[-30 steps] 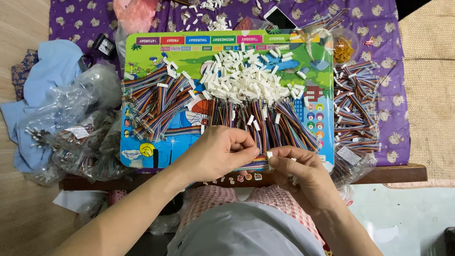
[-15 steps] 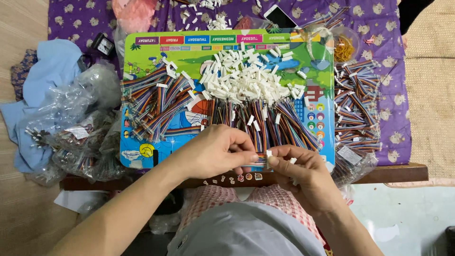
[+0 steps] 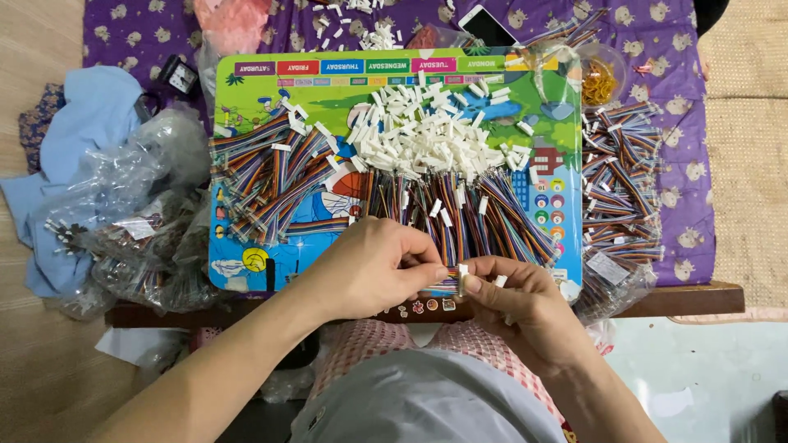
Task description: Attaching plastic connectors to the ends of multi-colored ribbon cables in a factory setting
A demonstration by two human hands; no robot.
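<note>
Low wooden table (image 3: 689, 299), front edge showing brown. Purple cloth with pale animal print (image 3: 657, 33) covers tabletop to far edge. Woven beige mat (image 3: 751, 148) off table's right edge. Wood-grain floor (image 3: 37, 49) off left edge. Pale tiled floor (image 3: 698, 369) below front right corner. Even, bright light.

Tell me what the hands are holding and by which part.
Both hands hold one short multicoloured ribbon cable. The left hand pinches its wires; the right hand grips the end with the small white connector between fingertips.
</note>
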